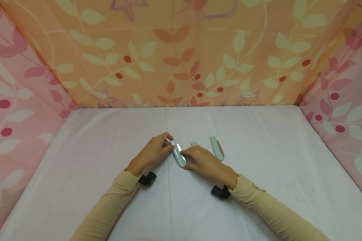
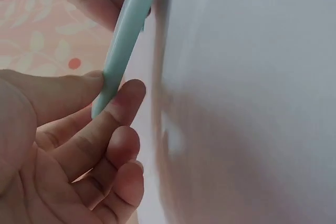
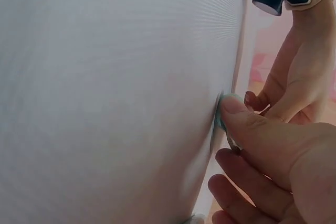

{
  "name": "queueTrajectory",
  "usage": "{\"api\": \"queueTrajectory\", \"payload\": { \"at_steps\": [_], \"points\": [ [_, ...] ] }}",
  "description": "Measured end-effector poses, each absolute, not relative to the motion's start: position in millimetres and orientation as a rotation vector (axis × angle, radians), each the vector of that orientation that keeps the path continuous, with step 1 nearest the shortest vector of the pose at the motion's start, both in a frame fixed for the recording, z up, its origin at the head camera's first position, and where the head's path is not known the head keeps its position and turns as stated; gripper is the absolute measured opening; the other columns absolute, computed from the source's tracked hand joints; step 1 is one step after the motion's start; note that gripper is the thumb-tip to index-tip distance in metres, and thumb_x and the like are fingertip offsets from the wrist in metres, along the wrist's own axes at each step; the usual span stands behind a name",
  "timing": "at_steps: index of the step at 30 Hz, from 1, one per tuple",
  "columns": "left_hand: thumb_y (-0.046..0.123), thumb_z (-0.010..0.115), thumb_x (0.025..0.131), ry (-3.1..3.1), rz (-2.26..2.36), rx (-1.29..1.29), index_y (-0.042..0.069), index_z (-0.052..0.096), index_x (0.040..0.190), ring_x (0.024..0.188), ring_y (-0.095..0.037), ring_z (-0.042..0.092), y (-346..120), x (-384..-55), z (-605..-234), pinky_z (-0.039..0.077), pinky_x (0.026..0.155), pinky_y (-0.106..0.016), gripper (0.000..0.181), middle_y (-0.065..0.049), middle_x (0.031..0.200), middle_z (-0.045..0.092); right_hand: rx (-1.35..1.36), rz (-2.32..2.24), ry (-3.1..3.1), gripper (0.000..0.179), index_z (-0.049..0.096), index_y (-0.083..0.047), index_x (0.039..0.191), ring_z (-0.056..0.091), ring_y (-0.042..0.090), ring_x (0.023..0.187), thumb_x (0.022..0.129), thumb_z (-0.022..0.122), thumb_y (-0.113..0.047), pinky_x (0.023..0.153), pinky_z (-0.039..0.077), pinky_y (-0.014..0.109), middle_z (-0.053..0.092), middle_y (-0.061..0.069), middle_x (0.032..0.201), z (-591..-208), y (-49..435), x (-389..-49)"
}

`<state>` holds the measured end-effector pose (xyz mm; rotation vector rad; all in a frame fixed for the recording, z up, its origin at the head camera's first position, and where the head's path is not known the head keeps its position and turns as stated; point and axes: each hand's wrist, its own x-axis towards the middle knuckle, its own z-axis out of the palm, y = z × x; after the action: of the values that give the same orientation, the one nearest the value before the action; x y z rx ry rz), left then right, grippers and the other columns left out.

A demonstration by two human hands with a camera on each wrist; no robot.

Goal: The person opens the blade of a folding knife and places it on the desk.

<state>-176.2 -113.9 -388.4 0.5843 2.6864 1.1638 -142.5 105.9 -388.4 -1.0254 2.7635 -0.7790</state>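
Observation:
A mint-green folding knife [image 1: 178,158] lies between both hands, its shiny blade [image 1: 179,148] partly swung out from the handle. My left hand [image 1: 154,149] pinches the far end of that handle between thumb and fingertips; the left wrist view shows the slim green handle [image 2: 128,35] held low beside the white cloth. At the near end, my right hand [image 1: 203,162] grips the knife with its thumb on the green handle and its index finger by the blade. The right fingers hide part of the blade.
Just beyond the right hand, a second mint-green knife [image 1: 194,144] is mostly covered by that hand. Farther right lies a third one [image 1: 215,149], a brownish blade partly showing along its side. White cloth [image 1: 132,130] covers the table, with patterned curtains [image 1: 205,50] around it.

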Motion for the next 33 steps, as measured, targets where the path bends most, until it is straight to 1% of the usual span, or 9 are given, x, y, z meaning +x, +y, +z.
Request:
{"api": "queueTrajectory", "payload": {
  "at_steps": [4, 7, 12, 16, 18, 23, 25, 29, 33],
  "points": [
    [0.013, 0.065, 0.096, 2.665, 1.216, 0.560, 0.001, 0.057, 0.119, 0.090, -0.020, 0.071, -111.3, -175.1, -385.4, 0.053, 0.084, -0.037, 0.027, -0.013, 0.096, 0.076, -0.994, -0.810, 2.775, 0.055, 0.062, 0.002, 0.130, 0.065, 0.022, 0.114, 0.081, 0.082, -0.013, 0.097, 0.050, 0.040, 0.070, 0.009, 0.122, -388.1, 105.4, -142.3],
    [0.013, 0.065, 0.096, 2.662, 1.239, 0.546, 0.000, 0.057, 0.120, 0.087, -0.020, 0.070, -110.1, -173.1, -381.3, 0.053, 0.077, -0.034, 0.029, -0.014, 0.097, 0.076, -0.973, -0.846, 2.782, 0.058, 0.060, 0.002, 0.132, 0.066, 0.020, 0.110, 0.080, 0.082, -0.012, 0.095, 0.052, 0.039, 0.072, 0.009, 0.117, -387.4, 105.1, -141.4],
    [0.014, 0.065, 0.096, 2.651, 1.295, 0.534, 0.002, 0.056, 0.123, 0.078, -0.018, 0.063, -108.8, -170.6, -374.9, 0.048, 0.066, -0.028, 0.030, -0.012, 0.095, 0.075, -0.967, -0.942, 2.786, 0.059, 0.059, 0.003, 0.132, 0.068, 0.020, 0.099, 0.079, 0.082, -0.009, 0.087, 0.054, 0.036, 0.073, 0.008, 0.107, -382.9, 107.1, -139.9],
    [0.017, 0.064, 0.097, 2.641, 1.336, 0.551, 0.004, 0.055, 0.125, 0.078, -0.016, 0.061, -107.2, -169.6, -372.3, 0.046, 0.068, -0.028, 0.031, -0.009, 0.096, 0.075, -0.959, -1.020, 2.768, 0.060, 0.059, 0.002, 0.133, 0.070, 0.020, 0.096, 0.078, 0.083, -0.007, 0.085, 0.055, 0.033, 0.073, 0.007, 0.105, -377.8, 111.7, -139.9],
    [0.018, 0.064, 0.098, 2.622, 1.376, 0.554, 0.005, 0.055, 0.126, 0.081, -0.018, 0.063, -106.1, -169.6, -371.3, 0.046, 0.071, -0.029, 0.033, -0.009, 0.097, 0.076, -0.951, -1.049, 2.762, 0.060, 0.059, 0.001, 0.133, 0.070, 0.019, 0.094, 0.078, 0.083, -0.007, 0.083, 0.056, 0.033, 0.073, 0.007, 0.105, -375.0, 114.2, -139.5],
    [0.022, 0.065, 0.097, 2.522, 1.491, 0.511, 0.005, 0.055, 0.129, 0.094, -0.022, 0.068, -104.9, -169.5, -369.2, 0.048, 0.080, -0.032, 0.037, -0.009, 0.100, 0.076, -0.934, -1.104, 2.776, 0.063, 0.059, 0.001, 0.134, 0.071, 0.017, 0.089, 0.077, 0.084, -0.008, 0.083, 0.056, 0.038, 0.074, 0.007, 0.106, -371.5, 118.9, -136.0],
    [0.023, 0.065, 0.097, 2.478, 1.518, 0.481, 0.005, 0.055, 0.129, 0.095, -0.022, 0.067, -105.0, -168.5, -368.7, 0.049, 0.082, -0.033, 0.037, -0.008, 0.101, 0.077, -0.917, -1.115, 2.795, 0.065, 0.059, 0.000, 0.134, 0.071, 0.016, 0.088, 0.076, 0.085, -0.009, 0.085, 0.055, 0.039, 0.075, 0.006, 0.105, -371.4, 119.8, -134.2],
    [0.024, 0.064, 0.097, 2.383, 1.548, 0.443, 0.004, 0.058, 0.125, 0.092, -0.025, 0.065, -103.2, -166.4, -369.2, 0.049, 0.079, -0.033, 0.035, -0.009, 0.101, 0.077, -0.876, -1.128, 2.845, 0.067, 0.059, -0.004, 0.136, 0.072, 0.014, 0.087, 0.075, 0.086, -0.012, 0.089, 0.053, 0.041, 0.075, 0.004, 0.106, -372.0, 120.5, -131.6],
    [0.024, 0.063, 0.098, 2.329, 1.541, 0.447, 0.001, 0.059, 0.123, 0.088, -0.028, 0.064, -99.3, -164.2, -370.9, 0.048, 0.076, -0.032, 0.034, -0.012, 0.103, 0.076, -0.847, -1.162, 2.881, 0.067, 0.059, -0.006, 0.135, 0.073, 0.014, 0.085, 0.075, 0.086, -0.013, 0.088, 0.053, 0.041, 0.075, 0.005, 0.106, -373.5, 120.5, -130.3]
  ]
}}
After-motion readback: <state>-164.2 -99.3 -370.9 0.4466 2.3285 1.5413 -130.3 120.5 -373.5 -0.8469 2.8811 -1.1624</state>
